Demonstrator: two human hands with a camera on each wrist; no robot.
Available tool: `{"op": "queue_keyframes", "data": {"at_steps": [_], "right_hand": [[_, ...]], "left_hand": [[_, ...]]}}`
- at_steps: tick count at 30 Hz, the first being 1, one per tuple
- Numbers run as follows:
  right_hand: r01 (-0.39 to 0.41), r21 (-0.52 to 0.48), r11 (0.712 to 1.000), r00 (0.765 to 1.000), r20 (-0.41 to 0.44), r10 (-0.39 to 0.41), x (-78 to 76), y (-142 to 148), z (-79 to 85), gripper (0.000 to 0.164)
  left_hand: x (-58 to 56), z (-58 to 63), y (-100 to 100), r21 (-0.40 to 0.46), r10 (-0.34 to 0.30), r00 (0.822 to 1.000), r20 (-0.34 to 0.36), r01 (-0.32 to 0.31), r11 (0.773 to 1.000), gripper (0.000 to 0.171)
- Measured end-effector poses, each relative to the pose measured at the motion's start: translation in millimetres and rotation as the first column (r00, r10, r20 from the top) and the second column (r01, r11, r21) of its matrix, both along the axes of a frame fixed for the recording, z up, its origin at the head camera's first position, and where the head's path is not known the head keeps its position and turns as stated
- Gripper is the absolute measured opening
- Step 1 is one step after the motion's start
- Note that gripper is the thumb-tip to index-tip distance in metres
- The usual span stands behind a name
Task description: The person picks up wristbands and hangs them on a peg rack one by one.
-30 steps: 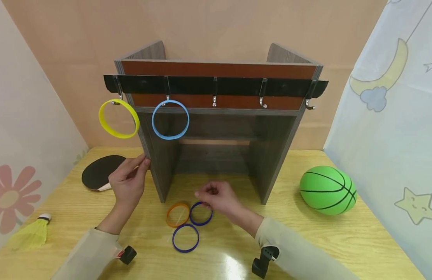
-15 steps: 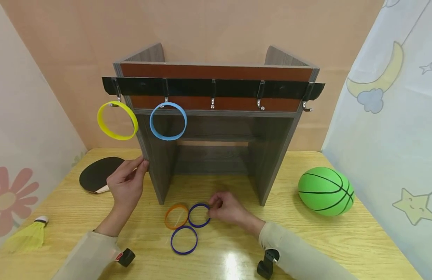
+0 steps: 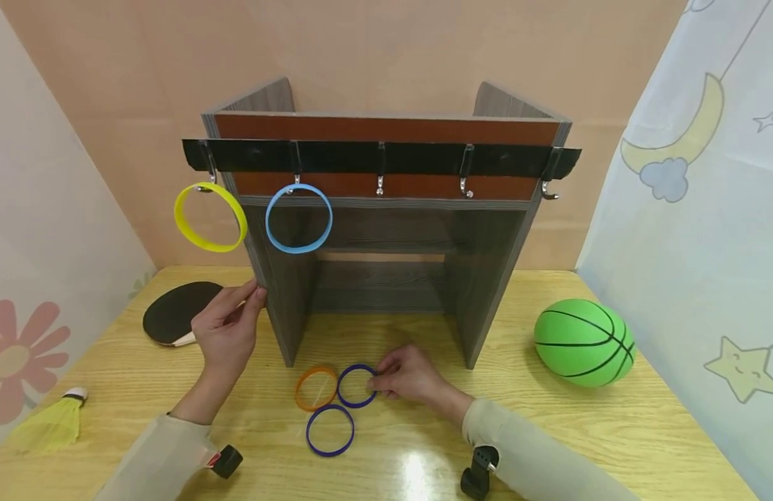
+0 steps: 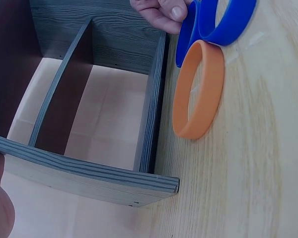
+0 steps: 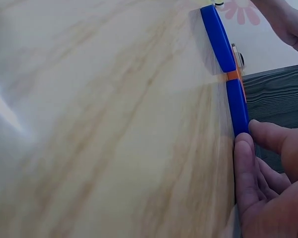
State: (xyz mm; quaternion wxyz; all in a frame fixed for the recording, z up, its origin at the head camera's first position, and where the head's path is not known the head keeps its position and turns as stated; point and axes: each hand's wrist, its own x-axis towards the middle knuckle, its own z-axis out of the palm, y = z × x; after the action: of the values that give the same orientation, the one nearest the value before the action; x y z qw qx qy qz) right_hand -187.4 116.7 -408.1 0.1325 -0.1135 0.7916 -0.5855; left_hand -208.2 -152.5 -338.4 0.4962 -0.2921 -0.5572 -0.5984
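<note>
My left hand (image 3: 226, 327) grips the front edge of the left side panel of a grey wooden shelf (image 3: 286, 306). My right hand (image 3: 411, 376) pinches the right side of a dark blue silicone wristband (image 3: 341, 394) lying on the table; in the right wrist view, thumb and finger sit on either side of that band (image 5: 237, 106). Touching it are an orange wristband (image 3: 300, 403) and a second dark blue wristband (image 3: 330, 454). On the black hook strip (image 3: 342, 154) above, a yellow wristband (image 3: 201, 242) hangs from the leftmost hook and a light blue one (image 3: 298, 249) from the second.
The other three hooks, such as the middle hook (image 3: 380, 188), carry nothing. A black table tennis paddle (image 3: 179, 312) and a yellow shuttlecock (image 3: 57, 417) lie left. A green ball (image 3: 584, 342) sits at the right. Patterned cloth hangs on both sides.
My right hand has come down to the right-hand dark blue wristband and closed its fingertips on the band's edge. My left hand stays on the shelf panel. The view shifted slightly.
</note>
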Motion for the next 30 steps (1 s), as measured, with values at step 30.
{"op": "queue_keyframes", "data": {"at_steps": [30], "right_hand": [[-0.010, 0.010, 1.000, 1.000, -0.009, 0.010, 3.5, 8.2, 0.5, 0.016]], "left_hand": [[-2.9, -3.2, -1.9, 0.016, -0.053, 0.999, -0.011, 0.053, 0.998, 0.018]]}}
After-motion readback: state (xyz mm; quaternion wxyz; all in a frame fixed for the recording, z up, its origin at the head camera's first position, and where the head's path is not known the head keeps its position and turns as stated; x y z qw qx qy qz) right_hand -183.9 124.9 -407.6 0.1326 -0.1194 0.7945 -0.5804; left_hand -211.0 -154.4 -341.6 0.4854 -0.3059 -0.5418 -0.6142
